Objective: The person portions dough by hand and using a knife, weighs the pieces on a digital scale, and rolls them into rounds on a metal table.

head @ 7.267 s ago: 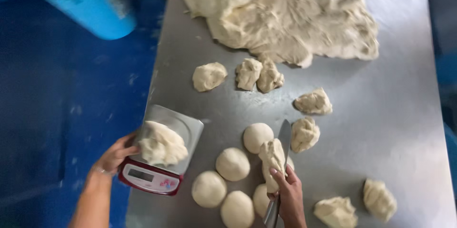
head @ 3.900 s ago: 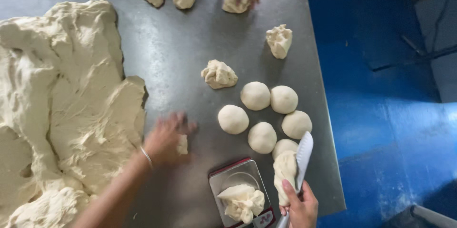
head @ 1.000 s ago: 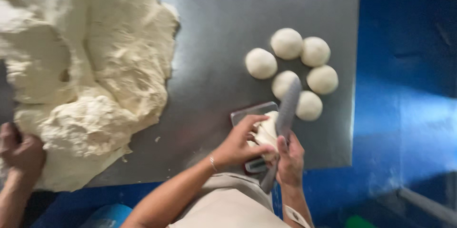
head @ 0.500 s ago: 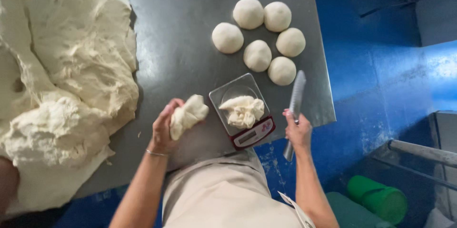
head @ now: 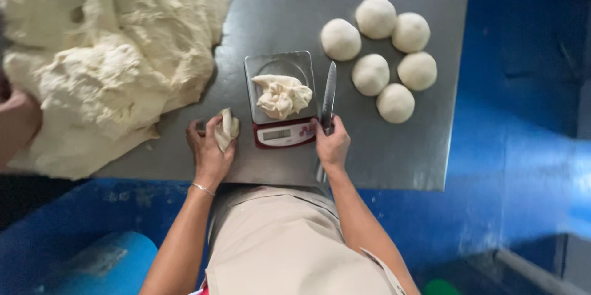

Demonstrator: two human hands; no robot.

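Left fingers (head: 212, 138) curled around a dough piece (head: 226, 129), right fingers (head: 324, 135) clenched on a knife (head: 328, 101).

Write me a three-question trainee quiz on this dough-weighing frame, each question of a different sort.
1. True or false: the lump of pale dough on the small red-fronted digital scale is smooth and round.
2. How many smooth round white dough balls sit on the steel table to the right of the scale? A) four B) six C) eight
3. Fill in: the left hand holds a small piece of dough; the right hand has its grip on a long-bladed ____.

Key: 1 false, it is ragged. 2 B. 3 knife.
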